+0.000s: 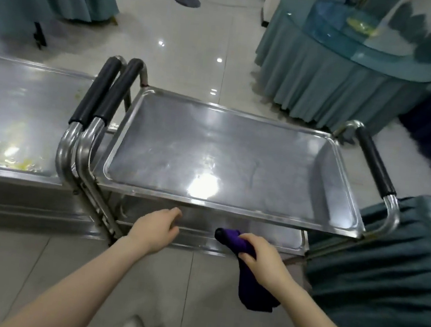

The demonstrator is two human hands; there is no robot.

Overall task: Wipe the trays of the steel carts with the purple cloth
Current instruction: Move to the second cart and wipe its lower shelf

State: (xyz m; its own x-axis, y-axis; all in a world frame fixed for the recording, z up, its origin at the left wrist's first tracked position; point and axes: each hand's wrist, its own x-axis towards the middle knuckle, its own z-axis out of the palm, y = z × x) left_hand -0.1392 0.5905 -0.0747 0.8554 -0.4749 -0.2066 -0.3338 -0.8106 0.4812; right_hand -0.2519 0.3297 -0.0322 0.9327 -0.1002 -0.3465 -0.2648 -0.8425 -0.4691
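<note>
A steel cart stands in front of me with a shiny top tray (328, 161) and a lower tray (289, 240) beneath it. My right hand (262, 258) grips the purple cloth (248, 284) just below the top tray's front edge; the cloth's loose end hangs down. My left hand (154, 229) hovers near the front edge of the cart with fingers loosely curled, holding nothing. A second steel cart's tray (25, 112) sits to the left, with yellowish smears near its front.
Black-gripped handles (103, 92) of both carts stand side by side between the trays; another handle (374, 164) is at the right. A teal-skirted round table (327, 84) is behind, a teal-covered chair (384, 279) at my right. Tiled floor (197, 38) lies beyond.
</note>
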